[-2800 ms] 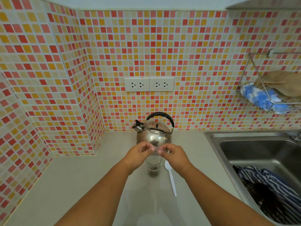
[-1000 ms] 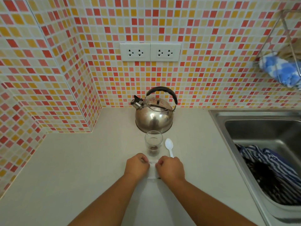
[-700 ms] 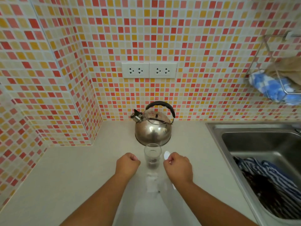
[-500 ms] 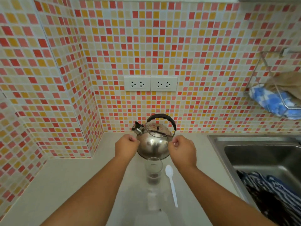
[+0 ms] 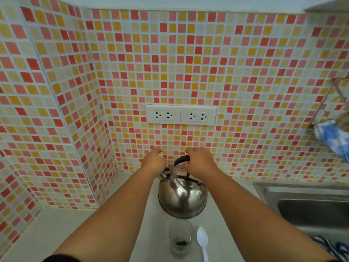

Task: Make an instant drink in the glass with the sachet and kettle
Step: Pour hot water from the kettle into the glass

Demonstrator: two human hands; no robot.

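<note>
Left hand [image 5: 154, 163] loosely curled, empty, by the spout; right hand [image 5: 199, 163] fingers closing on kettle [image 5: 182, 197] handle; glass [image 5: 181, 238] sits just below them on the counter [image 5: 56, 233], so a fast tilt risks overshooting it.

It was a home kitchen: mosaic wall tiles [image 5: 188, 53], a steel sink [image 5: 306, 205] lower right, kettle [image 5: 181, 197] on the counter [image 5: 56, 229].
</note>
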